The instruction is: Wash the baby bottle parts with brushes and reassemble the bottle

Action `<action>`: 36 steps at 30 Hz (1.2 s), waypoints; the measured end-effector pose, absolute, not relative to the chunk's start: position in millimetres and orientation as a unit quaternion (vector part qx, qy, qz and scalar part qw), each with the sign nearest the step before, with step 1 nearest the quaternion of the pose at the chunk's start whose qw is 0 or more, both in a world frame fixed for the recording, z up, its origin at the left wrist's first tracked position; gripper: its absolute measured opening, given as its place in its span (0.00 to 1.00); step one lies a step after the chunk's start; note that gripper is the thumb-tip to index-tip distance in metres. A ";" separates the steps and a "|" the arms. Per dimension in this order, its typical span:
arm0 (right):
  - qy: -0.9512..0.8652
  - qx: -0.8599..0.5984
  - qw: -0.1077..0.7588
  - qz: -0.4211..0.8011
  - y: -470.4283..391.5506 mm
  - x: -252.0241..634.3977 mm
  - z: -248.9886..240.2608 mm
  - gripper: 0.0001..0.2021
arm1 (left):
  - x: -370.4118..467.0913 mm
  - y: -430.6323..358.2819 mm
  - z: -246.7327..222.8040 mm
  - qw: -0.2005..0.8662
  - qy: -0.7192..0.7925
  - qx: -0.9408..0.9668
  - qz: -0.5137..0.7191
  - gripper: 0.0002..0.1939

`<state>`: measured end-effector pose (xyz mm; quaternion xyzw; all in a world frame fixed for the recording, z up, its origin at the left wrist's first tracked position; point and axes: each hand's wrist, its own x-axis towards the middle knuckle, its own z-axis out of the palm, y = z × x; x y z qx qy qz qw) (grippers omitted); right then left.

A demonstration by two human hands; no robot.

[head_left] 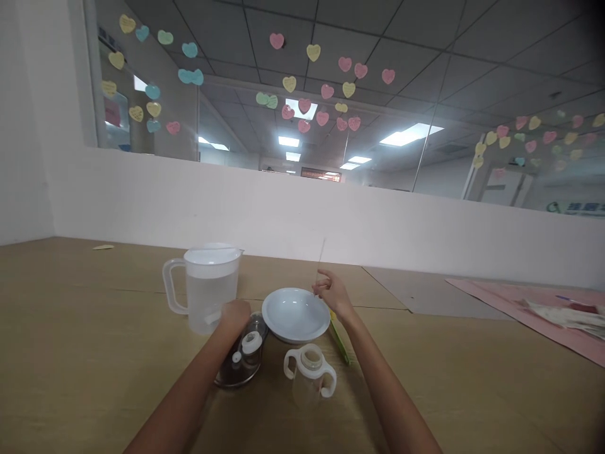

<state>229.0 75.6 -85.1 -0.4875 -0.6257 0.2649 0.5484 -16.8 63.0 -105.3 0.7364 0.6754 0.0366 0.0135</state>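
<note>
My right hand (329, 291) pinches a thin clear straw (322, 252) upright at the right rim of a white bowl (293, 315). My left hand (235, 315) is closed over the far end of a dark oval tray (231, 376); whatever its fingers hold is hidden. On the tray are a white bottle cap part (251, 342) and a small round white piece (237, 357). A clear bottle with two white handles (309, 372) stands in front of the bowl. Beside my right wrist lies a green-handled tool (340, 342).
A translucent pitcher (211, 290) of water stands just left of my left hand. Pink cloth (515, 302) with papers lies at the far right, beside a grey sheet (425, 295). A white wall (283, 214) bounds the table's back.
</note>
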 end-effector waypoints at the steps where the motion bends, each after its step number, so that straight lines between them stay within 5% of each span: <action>1: -0.609 -0.475 0.567 0.287 73.1 230.6 -81.9 0.25 | -16.1 63.7 -104.8 0.015 0.685 0.728 0.022 0.16; 7: -0.598 -0.474 0.561 0.320 60.9 235.3 -69.1 0.11 | -11.8 63.7 -101.3 0.010 0.699 0.715 -0.024 0.16; 25: -0.605 -0.470 0.552 0.329 63.8 233.4 -72.9 0.10 | -17.8 63.0 -92.1 0.054 0.624 0.779 0.027 0.07; 36: -0.603 -0.469 0.562 0.316 66.4 232.4 -73.8 0.12 | -26.3 63.7 -72.5 0.028 0.631 0.771 0.080 0.13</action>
